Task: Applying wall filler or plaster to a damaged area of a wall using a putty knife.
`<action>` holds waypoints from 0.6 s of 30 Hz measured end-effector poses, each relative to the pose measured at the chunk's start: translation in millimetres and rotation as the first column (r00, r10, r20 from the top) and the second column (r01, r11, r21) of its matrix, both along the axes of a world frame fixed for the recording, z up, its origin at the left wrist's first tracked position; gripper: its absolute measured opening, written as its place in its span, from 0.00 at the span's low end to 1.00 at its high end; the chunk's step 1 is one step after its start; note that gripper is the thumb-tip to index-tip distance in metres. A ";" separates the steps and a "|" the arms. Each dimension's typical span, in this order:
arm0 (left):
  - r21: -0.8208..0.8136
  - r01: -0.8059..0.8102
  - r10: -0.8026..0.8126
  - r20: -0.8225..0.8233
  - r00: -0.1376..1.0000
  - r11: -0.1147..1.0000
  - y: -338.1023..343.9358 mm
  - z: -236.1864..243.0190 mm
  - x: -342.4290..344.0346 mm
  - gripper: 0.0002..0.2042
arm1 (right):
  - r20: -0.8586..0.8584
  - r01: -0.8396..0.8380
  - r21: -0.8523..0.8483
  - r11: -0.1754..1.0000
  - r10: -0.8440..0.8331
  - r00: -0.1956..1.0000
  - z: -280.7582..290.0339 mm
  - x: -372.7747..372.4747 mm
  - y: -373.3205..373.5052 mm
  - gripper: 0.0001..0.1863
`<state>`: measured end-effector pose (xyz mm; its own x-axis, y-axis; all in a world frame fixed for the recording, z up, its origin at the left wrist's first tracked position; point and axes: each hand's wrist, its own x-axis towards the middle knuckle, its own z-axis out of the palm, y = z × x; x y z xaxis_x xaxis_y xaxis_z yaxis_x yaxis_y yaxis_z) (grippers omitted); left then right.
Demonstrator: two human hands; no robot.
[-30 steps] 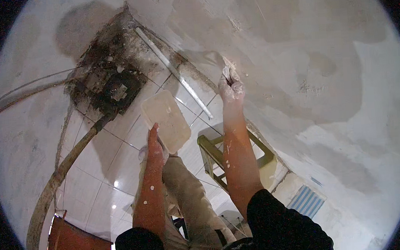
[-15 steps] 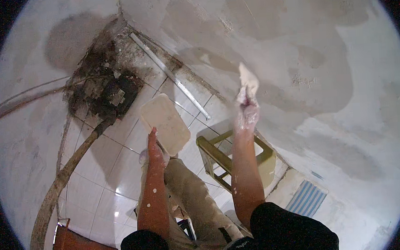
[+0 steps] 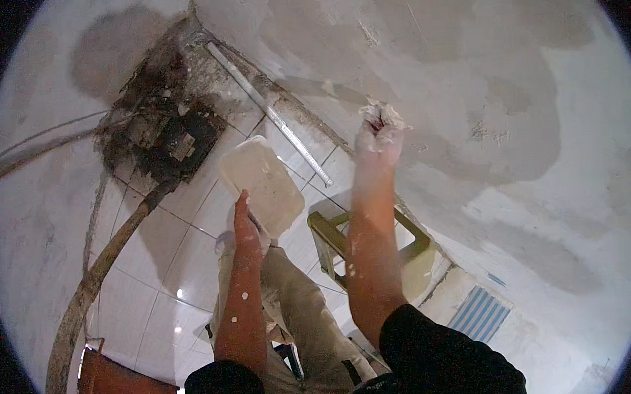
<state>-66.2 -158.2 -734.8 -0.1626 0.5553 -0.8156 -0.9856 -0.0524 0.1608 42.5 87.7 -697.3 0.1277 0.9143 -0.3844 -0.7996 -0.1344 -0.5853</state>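
My left hand (image 3: 246, 226) grips the lower side of a shallow, pale rectangular tub (image 3: 256, 141), thumb up along its edge; a smooth greyish-beige paste seems to lie inside. My right hand (image 3: 377, 148), coated in white, is raised in front of the patchy plastered wall (image 3: 497, 92). Its fingers are closed round a pale, paste-covered lump (image 3: 393, 116) with a ragged outline; whether a tool lies under the paste I cannot tell. White specks dot both forearms.
An olive-green plastic stool (image 3: 413, 256) stands under my right forearm. A long metal straightedge (image 3: 271, 117) lies along the wall's foot. Farther left are a dark, dirty pit (image 3: 175, 144) and a thick hose (image 3: 107, 271). A blue-striped piece (image 3: 481, 313) lies at right.
My right hand has shifted slightly left and turned, so the pale flat shape at its fingers now looks shorter and lumpier. The tub in my left hand has barely moved.
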 end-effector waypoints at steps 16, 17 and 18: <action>0.018 -0.066 0.066 0.003 0.998 0.998 13.6 13.2 -7.9 0.28 | 0.436 0.002 0.023 1.000 -0.012 0.900 14.0 -69.0 -74.9 0.06; 0.055 -0.086 0.086 0.009 0.996 0.995 16.9 11.7 -7.3 0.26 | 0.454 -0.021 -0.018 1.000 0.027 0.891 -3.3 -49.2 -74.7 0.07; 0.056 -0.085 0.085 0.005 0.996 0.995 19.5 16.6 -9.1 0.26 | 0.451 -0.020 -0.016 1.000 0.026 0.892 -23.8 -26.5 -69.9 0.07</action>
